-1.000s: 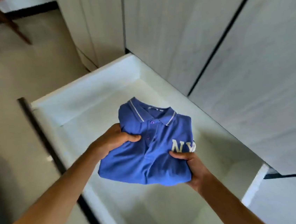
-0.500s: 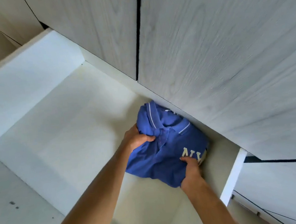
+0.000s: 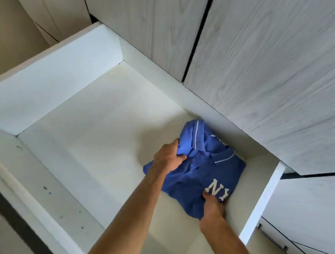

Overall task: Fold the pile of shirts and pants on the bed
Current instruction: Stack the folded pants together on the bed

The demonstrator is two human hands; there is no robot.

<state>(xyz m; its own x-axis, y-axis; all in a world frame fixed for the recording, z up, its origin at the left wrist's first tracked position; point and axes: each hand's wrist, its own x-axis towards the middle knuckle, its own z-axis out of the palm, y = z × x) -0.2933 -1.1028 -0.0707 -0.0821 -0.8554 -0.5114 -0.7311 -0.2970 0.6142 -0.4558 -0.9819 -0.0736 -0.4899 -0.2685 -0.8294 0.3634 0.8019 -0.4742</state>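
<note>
A: Where are we with the folding?

B: We have one polo (image 3: 198, 171) folded, collar up and the white "NY" lettering showing. It lies on the floor of the open drawer (image 3: 85, 59), tucked into the corner nearest the cabinet (image 3: 278, 53), close to the back wall.

A: Have we let go of it?

B: No. Our left hand (image 3: 168, 157) is curled round the folded edge beside the collar, thumb on top and fingers bunching the cloth. Our right hand (image 3: 212, 205) pinches the near edge just below the lettering, thumb pressed on the fabric; the other fingers are tucked under, so we cannot see them.

A: So this one is done?

B: Folded and set down, we judge, apart from releasing it and maybe smoothing the bunched collar side. The rest of the drawer floor shows only bare white board around the polo.

A: And the pile?

B: We cannot see the bed or any other shirts or pants from here, so we cannot say how many are left. At least this piece is finished; the remainder is out of view.
</note>
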